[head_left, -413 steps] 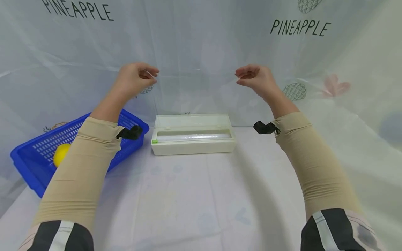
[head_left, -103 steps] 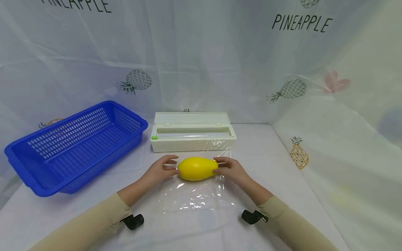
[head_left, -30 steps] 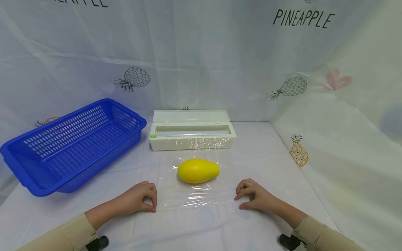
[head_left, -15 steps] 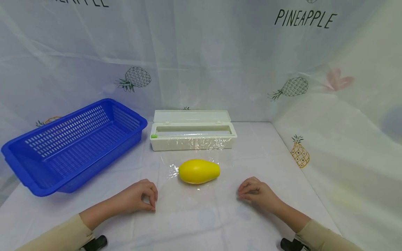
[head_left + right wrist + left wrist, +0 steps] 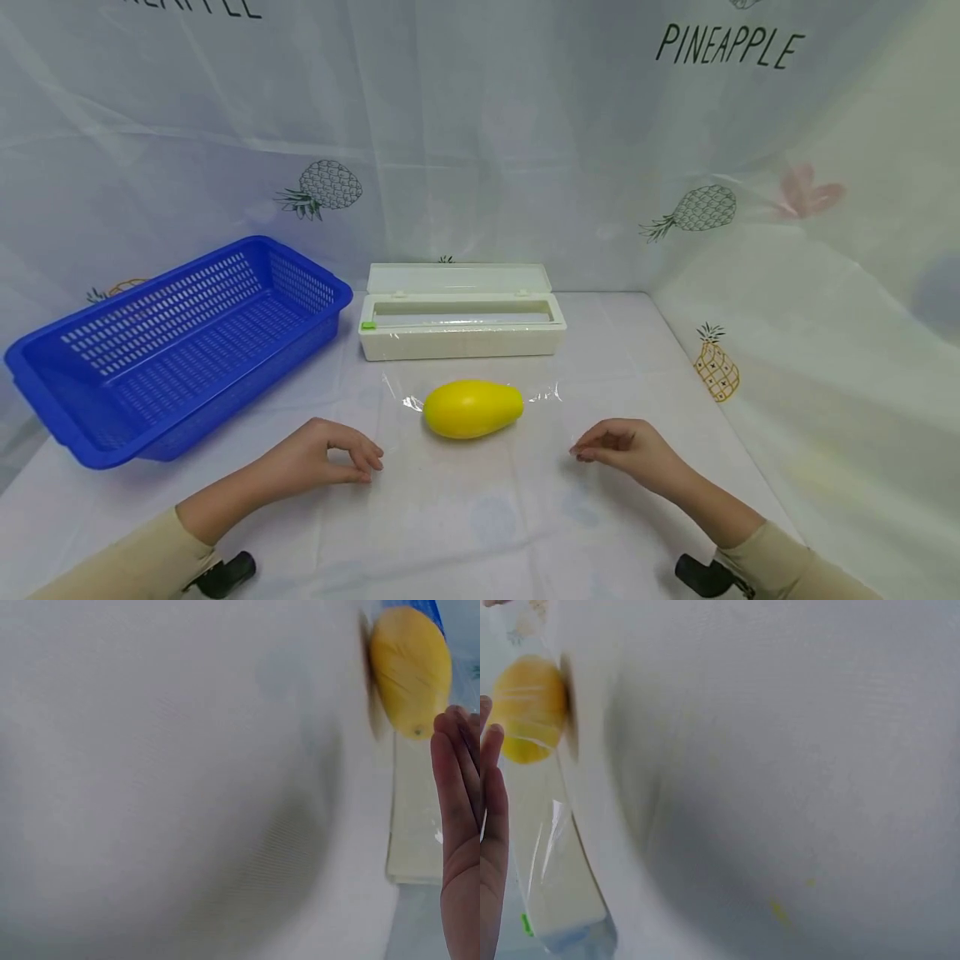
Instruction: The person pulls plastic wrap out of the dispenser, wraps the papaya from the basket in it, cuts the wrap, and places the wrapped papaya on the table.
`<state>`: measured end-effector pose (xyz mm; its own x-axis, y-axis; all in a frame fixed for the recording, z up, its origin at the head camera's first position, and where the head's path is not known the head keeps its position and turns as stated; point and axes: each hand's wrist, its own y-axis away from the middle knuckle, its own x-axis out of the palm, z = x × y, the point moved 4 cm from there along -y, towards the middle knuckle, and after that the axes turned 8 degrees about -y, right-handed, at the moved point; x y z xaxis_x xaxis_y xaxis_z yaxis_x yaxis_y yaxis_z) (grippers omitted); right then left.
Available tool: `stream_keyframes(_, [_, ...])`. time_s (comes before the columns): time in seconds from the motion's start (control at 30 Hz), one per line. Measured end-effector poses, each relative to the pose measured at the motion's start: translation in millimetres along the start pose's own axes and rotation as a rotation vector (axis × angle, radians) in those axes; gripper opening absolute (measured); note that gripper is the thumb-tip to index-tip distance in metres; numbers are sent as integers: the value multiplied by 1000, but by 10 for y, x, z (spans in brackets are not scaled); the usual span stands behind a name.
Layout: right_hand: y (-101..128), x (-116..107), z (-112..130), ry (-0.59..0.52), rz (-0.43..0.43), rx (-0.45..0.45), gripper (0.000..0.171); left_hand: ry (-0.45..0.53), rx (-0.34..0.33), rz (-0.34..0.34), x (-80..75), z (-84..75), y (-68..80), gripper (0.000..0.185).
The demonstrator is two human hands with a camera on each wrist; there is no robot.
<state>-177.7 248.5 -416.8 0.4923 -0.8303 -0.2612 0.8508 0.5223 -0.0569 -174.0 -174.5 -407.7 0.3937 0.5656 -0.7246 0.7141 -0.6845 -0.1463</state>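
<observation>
Lifted off the bench, both hands, left hand [image 5: 330, 454] and right hand [image 5: 618, 446], pinch the film's [image 5: 465, 467] near corners, raising it toward the yellow fruit [image 5: 472, 408].

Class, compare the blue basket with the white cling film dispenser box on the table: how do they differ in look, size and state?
The blue basket has slotted, see-through walls; the white dispenser box has solid walls. The basket is larger and wider; the box is narrower. The basket has no lid; the box has a hinged lid, standing open. Both are long, rectangular and rest on the table behind the yellow fruit.
</observation>
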Motion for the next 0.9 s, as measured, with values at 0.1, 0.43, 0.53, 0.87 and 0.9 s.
stream_keyframes(0.1, [-23, -19, 64, 13, 40, -81, 10, -25, -56, -14, -64, -1, -3, 6])
stream_keyframes(0.43, [-85, -58, 210, 209, 156, -223, 41, -45, -4, -84, -169, 1, -31, 17])
stream_keyframes(0.53, [-92, -73, 207, 255, 144, -180, 40, -47, 82, -113, -176, 8, -41, 29])
stream_keyframes(0.87, [-137, -129, 188, 269, 3, -146, 29, -220, 143, -191, -209, -4, -84, 34])
stream_keyframes(0.9, [-151, -136, 185, 254, -18, -141, 28, -242, 130, -191, -210, -6, -96, 34])
